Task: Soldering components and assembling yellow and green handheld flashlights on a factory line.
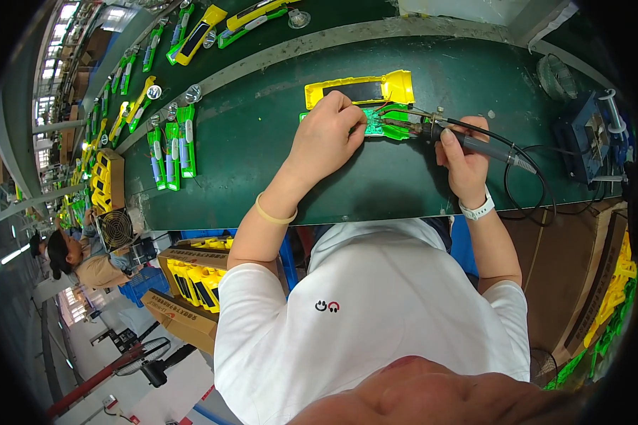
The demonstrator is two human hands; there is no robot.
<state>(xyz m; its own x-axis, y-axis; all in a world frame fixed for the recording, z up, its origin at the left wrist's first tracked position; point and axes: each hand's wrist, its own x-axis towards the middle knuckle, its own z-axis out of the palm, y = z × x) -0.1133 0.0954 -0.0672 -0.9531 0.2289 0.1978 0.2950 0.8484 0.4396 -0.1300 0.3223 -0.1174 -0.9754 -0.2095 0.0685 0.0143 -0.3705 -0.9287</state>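
My right hand (pixel 466 161) grips a soldering iron (pixel 490 147) with a dark handle, its front end directed left over a green flashlight housing (pixel 398 130). A green circuit board (pixel 371 122) lies in that housing, with thin wires around it. My left hand (pixel 320 139) rests over the left part of the housing, thumb and fingers pinched together beside the board; what they hold, if anything, is hidden. Just beyond lies a yellow flashlight shell (pixel 398 83) with a dark panel. The iron's tip is hard to make out among the wires.
A blue soldering stand or wire feeder (pixel 583 142) is at the right, near a looping black cable (pixel 546 185). Several green flashlight halves (pixel 186 142) lie at the left. Yellow shells fill a cardboard box (pixel 181 322) below the bench. A co-worker (pixel 96 258) sits farther left.
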